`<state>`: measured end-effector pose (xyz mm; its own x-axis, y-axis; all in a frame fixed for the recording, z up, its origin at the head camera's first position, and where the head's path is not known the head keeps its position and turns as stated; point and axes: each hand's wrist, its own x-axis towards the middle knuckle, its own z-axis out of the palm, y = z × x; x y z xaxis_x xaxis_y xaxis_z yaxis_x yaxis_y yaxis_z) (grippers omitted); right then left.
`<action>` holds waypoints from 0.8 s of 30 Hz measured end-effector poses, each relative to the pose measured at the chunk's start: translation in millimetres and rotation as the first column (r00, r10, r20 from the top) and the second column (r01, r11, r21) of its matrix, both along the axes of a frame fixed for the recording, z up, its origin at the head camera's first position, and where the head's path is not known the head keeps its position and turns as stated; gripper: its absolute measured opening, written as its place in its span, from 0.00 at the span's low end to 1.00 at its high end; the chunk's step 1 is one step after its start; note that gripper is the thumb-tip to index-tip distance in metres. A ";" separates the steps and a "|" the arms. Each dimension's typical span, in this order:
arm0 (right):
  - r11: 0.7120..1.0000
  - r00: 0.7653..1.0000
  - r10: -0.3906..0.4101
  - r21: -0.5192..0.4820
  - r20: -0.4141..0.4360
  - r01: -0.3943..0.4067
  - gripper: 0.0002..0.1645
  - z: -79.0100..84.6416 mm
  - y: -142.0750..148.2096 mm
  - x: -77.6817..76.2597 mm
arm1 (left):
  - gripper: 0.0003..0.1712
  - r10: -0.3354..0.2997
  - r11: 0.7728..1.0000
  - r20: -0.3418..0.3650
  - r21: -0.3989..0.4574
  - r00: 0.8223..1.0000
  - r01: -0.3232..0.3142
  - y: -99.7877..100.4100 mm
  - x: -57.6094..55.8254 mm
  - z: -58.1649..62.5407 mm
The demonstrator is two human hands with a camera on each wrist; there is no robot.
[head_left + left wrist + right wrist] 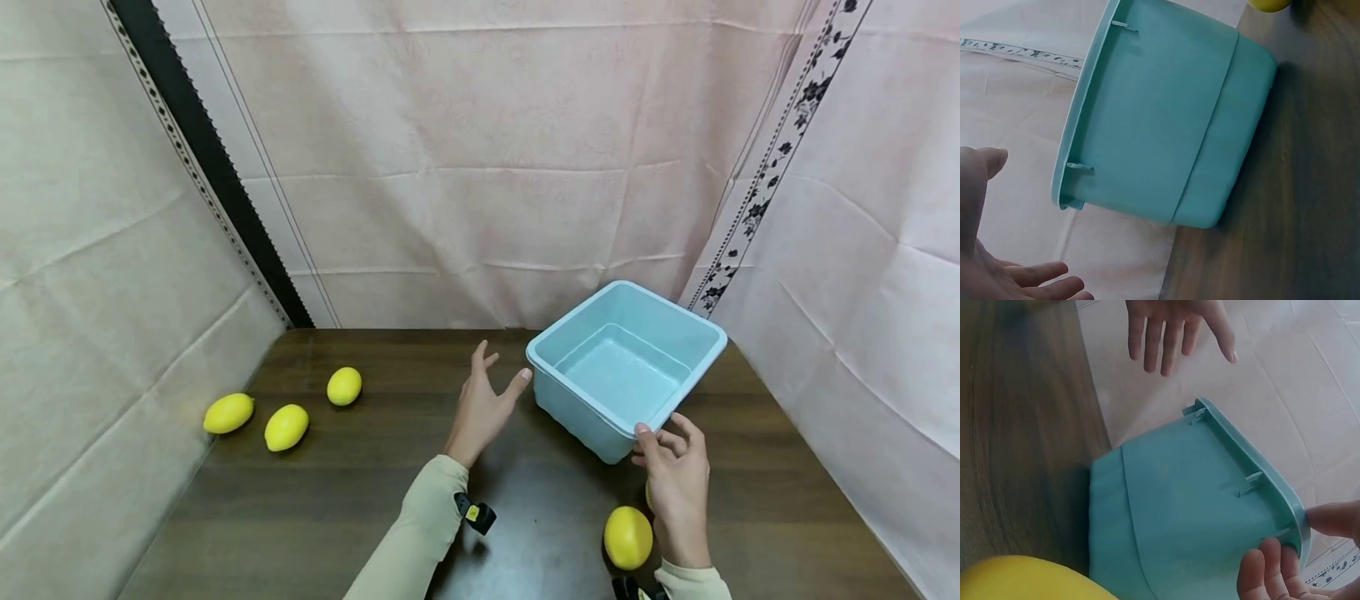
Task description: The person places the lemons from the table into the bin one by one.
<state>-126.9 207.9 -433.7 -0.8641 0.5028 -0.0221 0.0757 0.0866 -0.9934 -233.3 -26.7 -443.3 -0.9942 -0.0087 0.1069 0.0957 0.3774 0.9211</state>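
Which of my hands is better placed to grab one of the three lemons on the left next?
Probably your left hand: it's empty, open and nearer those lemons. Your right hand is farther away and grips a corner of the blue bin.

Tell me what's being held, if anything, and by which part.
The right hand pinches the bin by its rim, at the near corner; the left hand holds nothing.

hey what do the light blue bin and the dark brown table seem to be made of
The light blue rectangular bin: probably moulded plastic, satin, judging by smooth walls and small ribs under its rim. The dark brown wood-look table: wood or laminate, slightly glossy, with grain streaks and a sheen.
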 end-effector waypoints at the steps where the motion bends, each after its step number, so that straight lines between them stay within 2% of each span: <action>1: 1.000 1.000 0.004 -0.003 -0.001 -0.004 0.46 -0.1 0.0 0.2 | 0.57 -0.007 1.000 0.004 -0.002 1.000 0.007 1.9 -3.2 0.6; 7: 0.999 0.999 0.036 -0.010 -0.019 -0.036 0.45 -0.1 -0.9 0.9 | 0.57 -0.074 0.997 0.015 0.015 0.997 0.074 10.5 -25.2 4.3; 10: 0.999 0.999 0.042 -0.016 -0.020 -0.042 0.45 -0.5 -1.2 -0.1 | 0.55 -0.095 0.995 0.017 0.027 0.995 0.095 14.9 -31.5 5.5; 16: 0.998 0.999 0.052 -0.036 -0.008 -0.052 0.46 0.3 -3.1 -1.6 | 0.54 -0.124 0.991 0.028 0.048 0.992 0.123 24.0 -34.4 5.3; 24: 0.991 0.988 0.130 0.009 0.085 -0.132 0.56 1.8 -4.4 4.0 | 0.53 -0.117 0.991 0.029 0.066 0.993 0.115 30.7 -33.1 6.9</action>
